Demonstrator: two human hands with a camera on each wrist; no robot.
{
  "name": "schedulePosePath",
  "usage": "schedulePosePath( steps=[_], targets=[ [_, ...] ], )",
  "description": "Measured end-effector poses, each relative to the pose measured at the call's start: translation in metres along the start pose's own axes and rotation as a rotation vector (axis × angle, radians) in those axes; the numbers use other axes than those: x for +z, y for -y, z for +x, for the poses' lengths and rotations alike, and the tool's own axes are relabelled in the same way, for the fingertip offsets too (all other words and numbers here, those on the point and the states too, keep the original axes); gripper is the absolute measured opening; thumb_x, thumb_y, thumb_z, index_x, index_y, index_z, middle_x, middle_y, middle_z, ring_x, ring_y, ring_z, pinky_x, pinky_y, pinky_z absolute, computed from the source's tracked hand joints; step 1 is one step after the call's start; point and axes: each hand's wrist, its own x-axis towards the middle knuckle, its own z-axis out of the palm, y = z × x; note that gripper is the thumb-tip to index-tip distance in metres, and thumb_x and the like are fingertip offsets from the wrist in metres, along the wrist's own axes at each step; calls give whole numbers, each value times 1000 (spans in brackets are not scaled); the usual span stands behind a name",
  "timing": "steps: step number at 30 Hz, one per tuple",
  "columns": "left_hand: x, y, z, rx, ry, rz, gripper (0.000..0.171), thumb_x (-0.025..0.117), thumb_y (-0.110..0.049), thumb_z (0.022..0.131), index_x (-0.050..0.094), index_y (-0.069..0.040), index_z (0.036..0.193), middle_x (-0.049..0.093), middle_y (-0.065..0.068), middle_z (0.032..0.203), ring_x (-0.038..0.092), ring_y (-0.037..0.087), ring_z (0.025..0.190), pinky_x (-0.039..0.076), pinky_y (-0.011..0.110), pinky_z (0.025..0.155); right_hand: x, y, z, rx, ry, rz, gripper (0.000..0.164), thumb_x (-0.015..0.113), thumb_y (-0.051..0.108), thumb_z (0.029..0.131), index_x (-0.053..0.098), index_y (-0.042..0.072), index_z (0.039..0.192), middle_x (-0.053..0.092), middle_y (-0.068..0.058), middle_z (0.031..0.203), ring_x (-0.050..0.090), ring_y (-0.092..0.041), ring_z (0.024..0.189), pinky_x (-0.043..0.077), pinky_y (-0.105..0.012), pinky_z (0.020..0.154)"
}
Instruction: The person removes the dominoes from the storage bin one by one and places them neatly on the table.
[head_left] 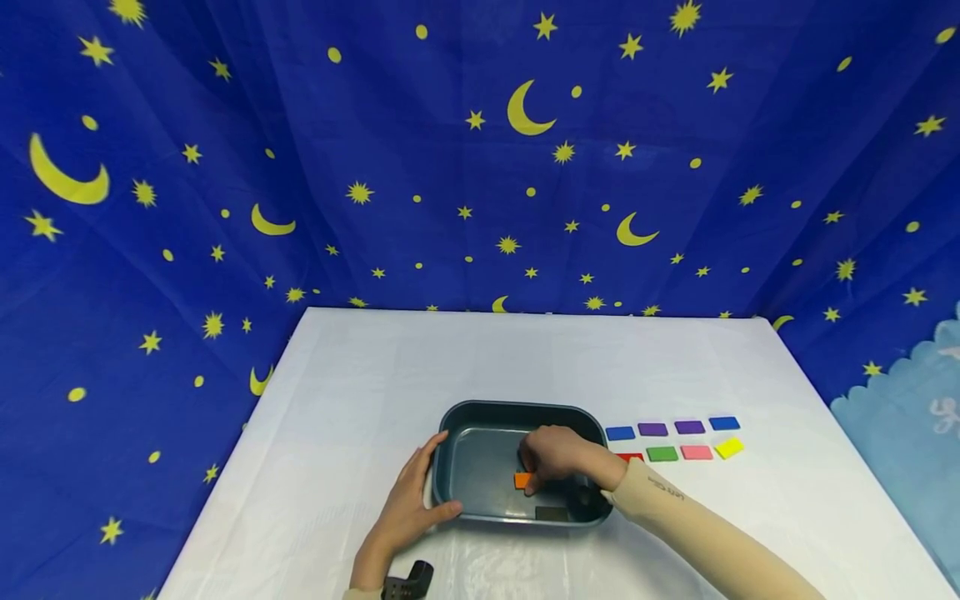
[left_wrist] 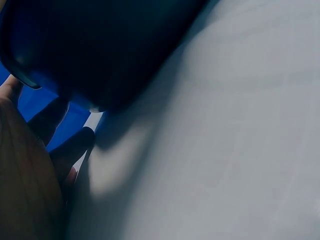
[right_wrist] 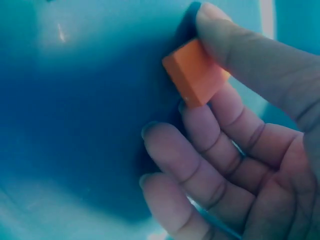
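A dark rectangular baking pan point(head_left: 480, 406) stands on the white table. My left hand point(head_left: 408, 504) grips its near left corner, thumb on the front rim and fingers along the left side; in the left wrist view the fingers point(left_wrist: 80, 142) lie beside the dark outer wall. Inside the pan, my right hand point(head_left: 558, 454) pinches a small orange block point(right_wrist: 192, 72) between thumb and fingers, low over the pan floor. The other fingers of that hand are spread loosely below the block in the right wrist view.
Right of the pan lie two rows of flat blocks: blue point(head_left: 620, 433), purple point(head_left: 652, 430), purple point(head_left: 689, 427) and blue point(head_left: 724, 423) behind; red point(head_left: 630, 457), green point(head_left: 662, 454), pink point(head_left: 696, 452) and yellow point(head_left: 729, 448) in front. A starry blue curtain point(head_left: 450, 167) surrounds the table.
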Motion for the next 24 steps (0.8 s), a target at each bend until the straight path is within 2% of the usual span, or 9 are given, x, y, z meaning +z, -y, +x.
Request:
schedulePosePath(
  steps=[9, 15, 24],
  targets=[
    [0, 0, -1, 15, -2, -6, 93, 74, -53, 69, 27, -38, 148, 32, 3, 150, 25, 40, 135, 22, 64, 102, -2, -4, -1, -85, -47, 23, 30, 80, 35, 75, 56, 18, 71, 46, 11, 60, 41, -6, 53, 30, -21, 47],
    [0, 0, 0, 10, 1, -5, 93, 75, -50, 69, 27, -39, 148, 31, 2, 151, 24, 40, 136, 22, 65, 102, -3, -4, 0, -88, -42, 56, 26, 77, 33, 80, 56, 17, 75, 47, 12, 61, 42, -5, 53, 30, -20, 48],
    [-1, -1, 0, -5, 7, -16, 92, 76, -47, 70, 27, -39, 147, 31, 3, 151, 24, 40, 136, 21, 65, 102, -4, -4, -2, -94, -51, 47, 21, 74, 28, 83, 56, 18, 81, 49, 11, 62, 44, -6, 53, 34, -22, 49]
  ],
)
